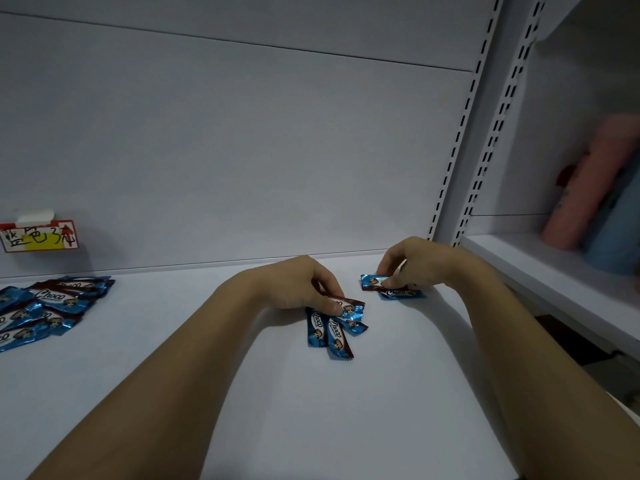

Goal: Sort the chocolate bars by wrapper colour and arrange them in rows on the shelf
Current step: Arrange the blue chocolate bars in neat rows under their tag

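Note:
Small blue-and-brown "Choco" bars lie on the white shelf point(311, 410). My left hand point(301, 285) pinches the top bar point(348, 304) of a little fanned cluster point(329, 336) at mid shelf. My right hand point(412, 263) pinches a blue bar point(372, 282) that lies over another blue bar point(401, 293) near the shelf's right end. A bigger heap of the same blue bars point(45, 308) sits at the far left.
A handwritten red, white and yellow price label point(38, 237) is stuck on the back panel at left. Slotted white uprights point(460, 161) bound the shelf on the right. Beyond them, the neighbouring shelf holds pink and blue packages point(595, 192).

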A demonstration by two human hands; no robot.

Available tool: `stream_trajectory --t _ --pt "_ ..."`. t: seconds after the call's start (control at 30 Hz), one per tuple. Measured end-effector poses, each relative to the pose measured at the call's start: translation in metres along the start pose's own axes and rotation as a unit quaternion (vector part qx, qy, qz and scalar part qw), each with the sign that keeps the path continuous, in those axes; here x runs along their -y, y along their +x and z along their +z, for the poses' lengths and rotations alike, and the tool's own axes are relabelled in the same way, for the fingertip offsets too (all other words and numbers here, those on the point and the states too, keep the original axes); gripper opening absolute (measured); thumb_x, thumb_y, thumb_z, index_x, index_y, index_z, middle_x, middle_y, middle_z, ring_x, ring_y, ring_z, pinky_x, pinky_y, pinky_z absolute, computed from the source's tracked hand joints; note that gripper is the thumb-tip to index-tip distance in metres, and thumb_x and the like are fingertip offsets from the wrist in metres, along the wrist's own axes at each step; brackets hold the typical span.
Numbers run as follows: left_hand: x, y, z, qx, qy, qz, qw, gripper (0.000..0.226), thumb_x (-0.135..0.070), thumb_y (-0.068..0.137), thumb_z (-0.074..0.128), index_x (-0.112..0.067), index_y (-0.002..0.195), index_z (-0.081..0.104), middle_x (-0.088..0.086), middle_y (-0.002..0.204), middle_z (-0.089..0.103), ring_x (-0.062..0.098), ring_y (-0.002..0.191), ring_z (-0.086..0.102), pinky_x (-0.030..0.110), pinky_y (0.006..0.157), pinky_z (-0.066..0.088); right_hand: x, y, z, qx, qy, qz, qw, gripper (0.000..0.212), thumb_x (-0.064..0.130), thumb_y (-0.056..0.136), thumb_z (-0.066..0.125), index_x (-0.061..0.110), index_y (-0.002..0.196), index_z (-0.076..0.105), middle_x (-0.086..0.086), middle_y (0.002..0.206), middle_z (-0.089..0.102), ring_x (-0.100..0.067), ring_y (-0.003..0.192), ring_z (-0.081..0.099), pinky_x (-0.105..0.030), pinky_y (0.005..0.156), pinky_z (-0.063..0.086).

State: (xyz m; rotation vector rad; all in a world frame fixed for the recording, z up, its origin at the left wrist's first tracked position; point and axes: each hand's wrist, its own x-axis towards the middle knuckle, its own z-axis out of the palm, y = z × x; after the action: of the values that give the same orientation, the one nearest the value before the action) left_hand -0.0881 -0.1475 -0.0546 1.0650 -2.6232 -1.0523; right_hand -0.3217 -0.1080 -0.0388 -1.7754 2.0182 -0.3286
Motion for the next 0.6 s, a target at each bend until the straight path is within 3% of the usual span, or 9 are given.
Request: stream_trajectory --t 0.17,0.33,0.6 --pt "-0.001 -0.006 -0.005 0.024 -0.01 0.015 1.0 0.01 -0.029 0.082 0.075 -0.033 0.091 0.075 -0.015 0.093 0.072 0.006 0.095 0.063 0.025 0.088 0.05 0.001 0.001 0.003 -0.013 0.018 -0.004 1.0 0.02 0.018 0.084 0.075 0.018 0.103 0.068 0.001 0.103 0.068 -0.019 0.098 0.064 -0.035 0.088 0.054" --pt "-0.002 -0.012 -0.008 0.041 -0.032 0.008 0.999 0.014 -0.03 0.088 0.068 -0.033 0.098 0.077 -0.016 0.098 0.073 0.005 0.102 0.062 0.031 0.098 0.047 0.002 0.0 0.003 -0.022 0.031 -0.004 0.999 0.019 0.018 0.083 0.075 0.017 0.102 0.068 0.002 0.099 0.067 -0.02 0.097 0.064 -0.033 0.085 0.053" --pt "-0.002 -0.014 -0.011 0.067 0.009 -0.015 0.998 0.01 -0.03 0.082 0.075 -0.034 0.091 0.076 -0.01 0.104 0.071 0.009 0.107 0.059 0.037 0.101 0.047 0.003 -0.001 0.004 -0.028 0.024 -0.004 0.999 0.019 0.018 0.083 0.075 0.018 0.101 0.068 0.002 0.099 0.068 -0.018 0.094 0.065 -0.032 0.084 0.053"
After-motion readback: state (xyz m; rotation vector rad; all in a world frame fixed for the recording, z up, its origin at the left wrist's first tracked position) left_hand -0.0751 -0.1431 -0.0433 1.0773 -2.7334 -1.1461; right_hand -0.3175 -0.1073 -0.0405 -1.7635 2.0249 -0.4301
